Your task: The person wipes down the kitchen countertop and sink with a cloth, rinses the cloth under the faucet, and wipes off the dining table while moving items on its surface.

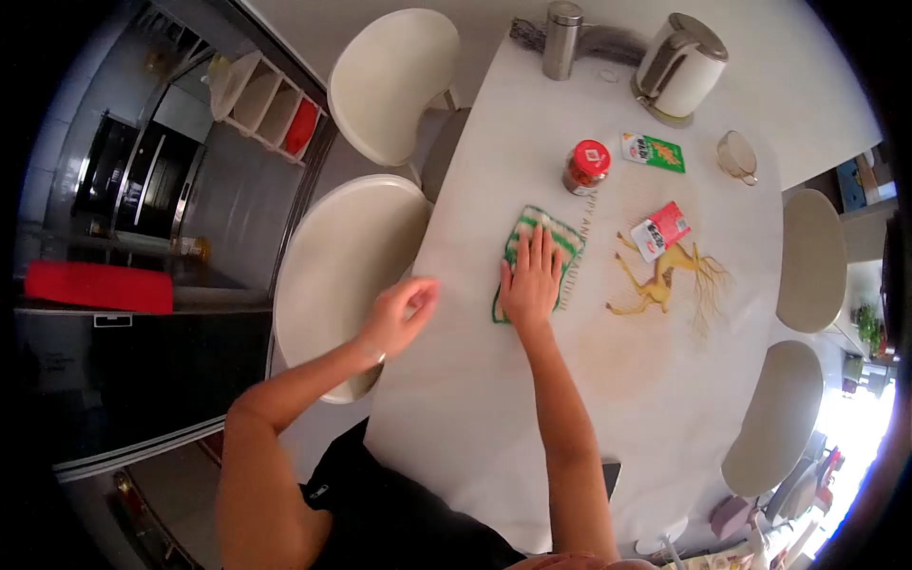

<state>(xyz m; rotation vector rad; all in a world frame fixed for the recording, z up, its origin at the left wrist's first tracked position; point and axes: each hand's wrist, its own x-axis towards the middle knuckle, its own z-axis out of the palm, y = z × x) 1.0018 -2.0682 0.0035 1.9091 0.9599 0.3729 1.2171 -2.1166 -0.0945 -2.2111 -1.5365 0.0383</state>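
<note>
Black clothing (399, 499) shows at the near end of the table (456, 399), and a dark flat object (612, 478) lies partly hidden beside the right forearm (568, 437). The left hand (404, 309) hangs loosely curled near the table's left edge, with nothing seen in its grasp. The right hand (532, 280) lies flat, fingers extended, on one green-and-white striped cloth (572, 245), not clenched around it. The cloth is left of the table's middle, its long axis running away from the person and tilting slightly right; the fingers point much the same way. Near its far and right sides are two packets, a red-and-white one (660, 232) and a green one (653, 152), and one red-lidded jar (586, 169). The table's white surface bears lettering and one deer figure (665, 271). Farther stand one clear cup (736, 157), one kettle (681, 71) and one metal flask (562, 40). Four pale rounded chairs (394, 85) flank the table, two per side. Past the left pair are a glossy dark cabinet front (161, 380), a red object (100, 287) and a rack (271, 104).
</note>
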